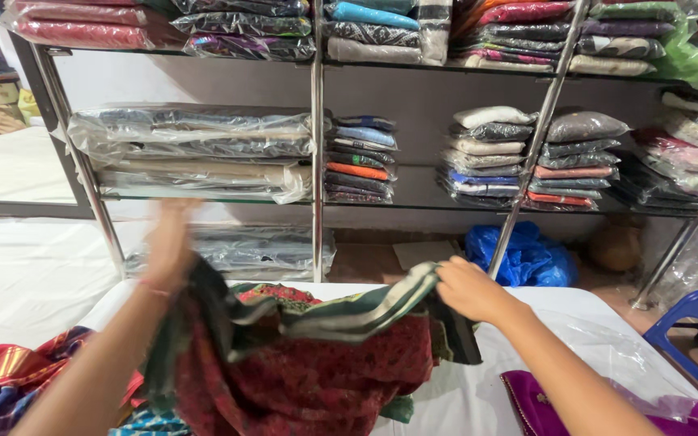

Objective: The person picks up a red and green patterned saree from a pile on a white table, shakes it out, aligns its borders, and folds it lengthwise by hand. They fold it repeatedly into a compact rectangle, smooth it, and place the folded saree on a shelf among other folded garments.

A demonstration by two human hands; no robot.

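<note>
Our right hand (468, 289) is closed on the striped green-and-cream border of a dark red patterned cloth (309, 371), pinching its edge up off the white padded table (478, 396). Our left hand (170, 246) is raised at the cloth's other end and blurred; we cannot tell whether its fingers are closed on the fabric or only against it. The cloth hangs between the 2 hands in loose bunches (not yet flat or squared), so we judge the work to be at an early stage, with most of the straightening and folding left. To the left lies a bright orange and blue silky cloth (10, 379); to the right, a purple embroidered cloth (543, 404). Behind stand metal shelves (317, 145) of plastic-wrapped folded fabrics (195, 133).
</note>
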